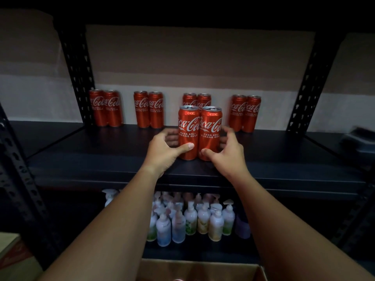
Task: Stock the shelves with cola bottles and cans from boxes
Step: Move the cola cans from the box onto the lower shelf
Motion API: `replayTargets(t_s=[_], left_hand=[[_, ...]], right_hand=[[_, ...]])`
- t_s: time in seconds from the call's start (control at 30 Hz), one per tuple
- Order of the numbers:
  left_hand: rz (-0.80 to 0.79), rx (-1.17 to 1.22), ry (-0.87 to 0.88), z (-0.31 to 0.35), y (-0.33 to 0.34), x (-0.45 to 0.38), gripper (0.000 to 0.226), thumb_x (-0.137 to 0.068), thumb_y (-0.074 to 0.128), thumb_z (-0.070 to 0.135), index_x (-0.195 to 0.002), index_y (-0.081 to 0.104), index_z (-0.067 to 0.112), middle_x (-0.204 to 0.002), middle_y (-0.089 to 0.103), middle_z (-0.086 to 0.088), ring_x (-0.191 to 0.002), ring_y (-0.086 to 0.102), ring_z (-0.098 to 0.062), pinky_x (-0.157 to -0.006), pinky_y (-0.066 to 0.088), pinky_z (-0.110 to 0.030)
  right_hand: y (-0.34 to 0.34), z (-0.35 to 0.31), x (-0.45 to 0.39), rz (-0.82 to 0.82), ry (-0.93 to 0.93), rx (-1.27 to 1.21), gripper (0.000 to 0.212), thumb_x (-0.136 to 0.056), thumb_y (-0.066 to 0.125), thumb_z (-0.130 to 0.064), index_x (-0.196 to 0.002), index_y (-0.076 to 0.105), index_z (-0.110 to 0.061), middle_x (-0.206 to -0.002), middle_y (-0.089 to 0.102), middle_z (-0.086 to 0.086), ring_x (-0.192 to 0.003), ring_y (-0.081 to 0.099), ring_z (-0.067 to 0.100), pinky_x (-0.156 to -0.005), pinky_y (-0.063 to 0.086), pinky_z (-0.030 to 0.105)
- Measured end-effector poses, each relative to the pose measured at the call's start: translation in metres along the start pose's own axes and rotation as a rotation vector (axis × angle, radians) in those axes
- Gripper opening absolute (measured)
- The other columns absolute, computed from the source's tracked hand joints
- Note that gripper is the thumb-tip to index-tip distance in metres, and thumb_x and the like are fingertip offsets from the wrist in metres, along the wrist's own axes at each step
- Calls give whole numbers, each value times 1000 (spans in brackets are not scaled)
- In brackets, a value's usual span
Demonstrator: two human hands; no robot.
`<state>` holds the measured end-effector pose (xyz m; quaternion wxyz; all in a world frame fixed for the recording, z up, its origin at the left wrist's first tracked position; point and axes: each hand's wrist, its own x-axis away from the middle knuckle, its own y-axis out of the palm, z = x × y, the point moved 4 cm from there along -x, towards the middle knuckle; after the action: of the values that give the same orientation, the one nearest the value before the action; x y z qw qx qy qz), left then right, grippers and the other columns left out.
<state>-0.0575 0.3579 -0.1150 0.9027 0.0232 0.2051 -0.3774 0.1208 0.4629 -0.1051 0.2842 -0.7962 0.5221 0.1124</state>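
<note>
Two red cola cans stand upright and touching each other near the front edge of the dark shelf (pixel 284 159). The left hand (pixel 164 151) curls around the left front can (pixel 188 132), with the thumb pressed on its lower front and the fingers reaching behind it. The right hand (pixel 229 153) holds the right front can (pixel 210 133) in the same way, but its grip looks looser (the upper fingers are spread a little away from the can).

Just behind the two hands, a pair of cans (pixel 197 100) stands at the back wall, partly hidden by the held ones. Further to the left of the grip are two more pairs (pixel 148 109) (pixel 106 108), and to the right one pair (pixel 245 113), all upright against the wall.

Below the forearms, on the lower shelf, stand many pale pump bottles (pixel 190 220). Nearest to the person, under the wrists, is the open top of a cardboard box (pixel 203 268).
</note>
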Motion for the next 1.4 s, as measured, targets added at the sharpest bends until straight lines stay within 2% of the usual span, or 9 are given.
replayTargets(t_s=[0.07,0.2,0.33,0.53,0.7,0.9,1.1,1.27,1.4], left_hand=[[3,-8,4,1,0,0,71,-63,97,30,-125,64,16,-115,73,-2,-107,71,-12,-94,60,-36],[-17,-4,4,4,1,2,75,-64,97,26,-129,62,16,-119,71,-1,-108,70,-11,-95,60,-36],[-24,-16,-1,3,2,2,73,-65,97,23,-128,62,15,-117,72,-1,-106,71,-11,-95,60,-39],[-57,9,2,4,0,2,89,-61,99,29,-139,57,21,-127,69,1,-117,67,-13,-98,58,-41],[-53,-25,16,8,4,5,72,-68,95,21,-132,62,18,-120,71,0,-111,68,-12,-97,59,-40],[-42,-88,24,10,7,5,68,-66,96,26,-126,64,23,-110,73,6,-102,72,-8,-91,60,-32],[-74,-165,38,18,22,1,61,-71,94,19,-124,63,19,-97,68,14,-76,67,12,-67,50,-4],[-92,-155,8,20,60,-13,65,-69,95,14,-125,62,12,-95,68,10,-84,67,2,-71,53,-9],[-107,-111,-2,18,110,-22,60,-71,91,4,-123,63,7,-92,63,15,-81,61,7,-67,50,-4]], right_hand=[[1,-1,1,-7,3,6,89,-71,91,-18,-144,41,-26,-105,59,-19,-93,60,-6,-88,48,14],[4,-1,0,5,-9,35,94,-67,95,-27,-144,41,-26,-130,62,-2,-117,61,12,-103,51,33],[7,2,0,10,9,68,92,-67,94,-31,-142,41,-29,-133,60,2,-120,60,16,-105,52,43],[5,-1,2,24,-2,63,95,-68,93,-32,-146,38,-27,-136,59,2,-122,59,15,-105,51,40],[7,1,2,42,25,122,94,-69,91,-40,-145,37,-29,-137,57,3,-124,57,18,-105,51,46],[5,0,3,71,35,149,87,-72,90,-36,-143,41,-25,-134,61,3,-121,61,19,-104,52,42],[-3,2,-1,101,85,138,82,-72,91,-28,-140,46,-21,-131,63,4,-118,64,20,-103,53,42],[-32,12,-15,125,138,169,75,-73,91,-22,-134,49,-19,-126,66,5,-113,67,23,-98,53,34],[-67,35,-32,171,168,202,78,-69,93,-20,-134,52,-17,-123,69,7,-109,69,24,-97,55,37]])
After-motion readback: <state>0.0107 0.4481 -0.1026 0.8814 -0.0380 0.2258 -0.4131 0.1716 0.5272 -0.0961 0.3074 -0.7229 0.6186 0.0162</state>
